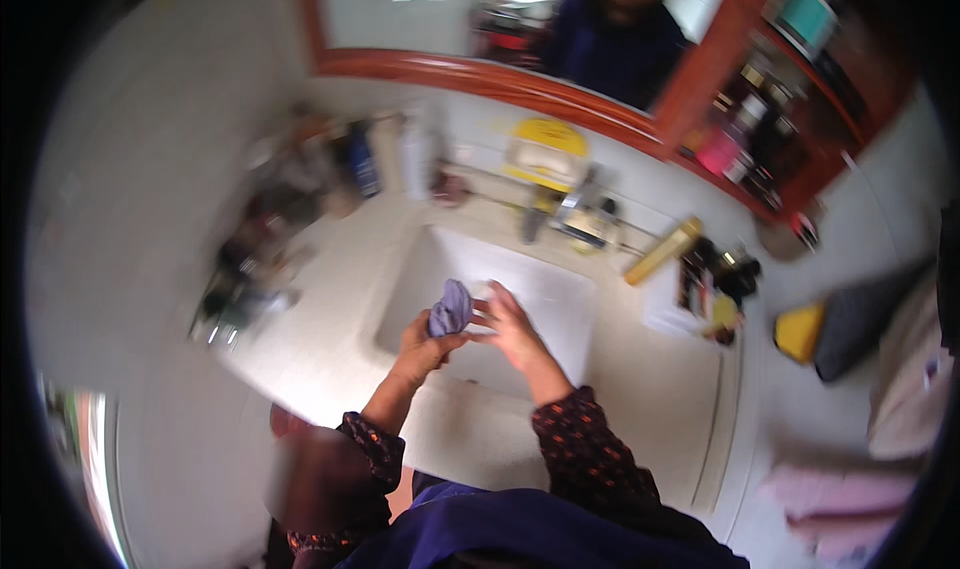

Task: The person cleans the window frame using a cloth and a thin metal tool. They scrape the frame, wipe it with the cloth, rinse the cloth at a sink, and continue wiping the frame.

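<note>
A crumpled purple cloth (pixel 451 310) is bunched in my left hand (pixel 421 348), held over the white sink basin (pixel 555 306). Close beside it on the right, my right hand (pixel 511 325) has its fingers spread toward the cloth. Its fingertips come near the cloth's right side, and whether they touch it cannot be made out. Both forearms reach in over the front of the pale countertop (pixel 480 426). The silver tap (pixel 574 198) stands behind the basin, blurred.
Bottles and jars crowd the counter's left side, among them a blue tube (pixel 364 160). Behind the basin is a yellow soap holder (pixel 547 153). At right lie a golden tube (pixel 664 250) and a white container (pixel 671 303) of small items. A wood-framed mirror (pixel 487 81) hangs above.
</note>
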A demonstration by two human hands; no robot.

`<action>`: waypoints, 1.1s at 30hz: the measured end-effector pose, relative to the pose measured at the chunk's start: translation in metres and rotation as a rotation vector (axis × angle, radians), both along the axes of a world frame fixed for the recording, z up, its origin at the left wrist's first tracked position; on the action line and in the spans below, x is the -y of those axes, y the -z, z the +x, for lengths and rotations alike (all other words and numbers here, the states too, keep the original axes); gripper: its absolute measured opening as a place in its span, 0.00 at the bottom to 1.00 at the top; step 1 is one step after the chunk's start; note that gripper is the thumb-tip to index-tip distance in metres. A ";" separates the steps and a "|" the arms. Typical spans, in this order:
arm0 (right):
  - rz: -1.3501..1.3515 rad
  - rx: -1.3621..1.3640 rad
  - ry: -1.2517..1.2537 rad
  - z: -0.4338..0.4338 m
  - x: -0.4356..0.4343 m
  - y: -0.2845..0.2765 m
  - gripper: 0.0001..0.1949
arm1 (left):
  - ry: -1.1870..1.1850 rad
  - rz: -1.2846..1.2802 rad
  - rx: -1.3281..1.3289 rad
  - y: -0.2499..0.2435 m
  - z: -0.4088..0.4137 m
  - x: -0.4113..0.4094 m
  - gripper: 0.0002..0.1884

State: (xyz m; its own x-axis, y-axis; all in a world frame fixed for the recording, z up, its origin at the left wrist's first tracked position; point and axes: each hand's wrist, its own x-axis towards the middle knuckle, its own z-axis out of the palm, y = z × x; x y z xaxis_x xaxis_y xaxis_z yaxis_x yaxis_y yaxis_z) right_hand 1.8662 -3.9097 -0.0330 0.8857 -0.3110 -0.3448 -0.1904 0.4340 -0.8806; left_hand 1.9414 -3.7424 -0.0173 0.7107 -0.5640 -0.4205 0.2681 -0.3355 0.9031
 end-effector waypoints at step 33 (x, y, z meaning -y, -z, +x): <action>-0.012 0.327 -2.547 -0.491 -0.827 -0.064 0.28 | -2.025 -0.558 0.595 -0.043 -0.823 -0.653 0.16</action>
State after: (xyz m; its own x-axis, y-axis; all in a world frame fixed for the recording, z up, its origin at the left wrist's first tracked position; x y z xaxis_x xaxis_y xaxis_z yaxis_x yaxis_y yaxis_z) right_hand 1.3747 -3.0824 0.0311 -0.5497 0.8091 -0.2076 -0.0047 -0.2516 -0.9678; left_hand 1.1183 -3.0894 0.0253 0.2812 0.9552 -0.0922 -0.4475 0.2155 0.8679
